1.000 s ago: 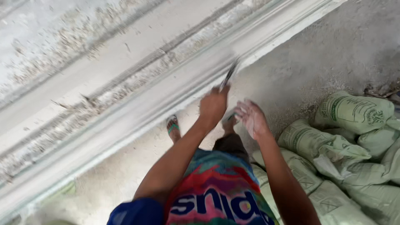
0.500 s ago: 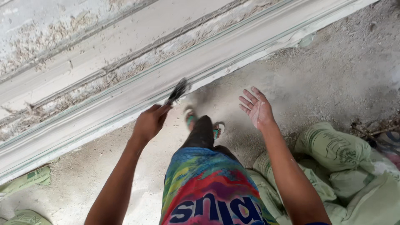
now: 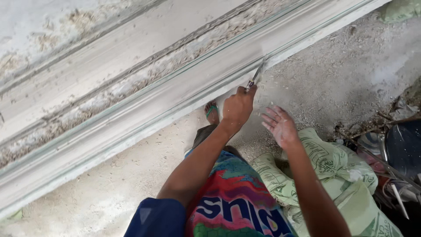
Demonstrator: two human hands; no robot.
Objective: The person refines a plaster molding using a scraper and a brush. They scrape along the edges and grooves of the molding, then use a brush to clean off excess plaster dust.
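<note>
While the left hand (image 3: 237, 106) grips it, the scraper (image 3: 258, 73) (thin-bladed) meets the moulding (image 3: 184, 87).

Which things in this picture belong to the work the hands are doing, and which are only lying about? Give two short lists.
In use:
- left hand, gripping a thin scraping tool
- long white moulded strip, which the tool's tip touches
- right hand, open and empty, beside it

Lying about:
- pale green sacks on the ground
- dark clutter at the right edge
</note>
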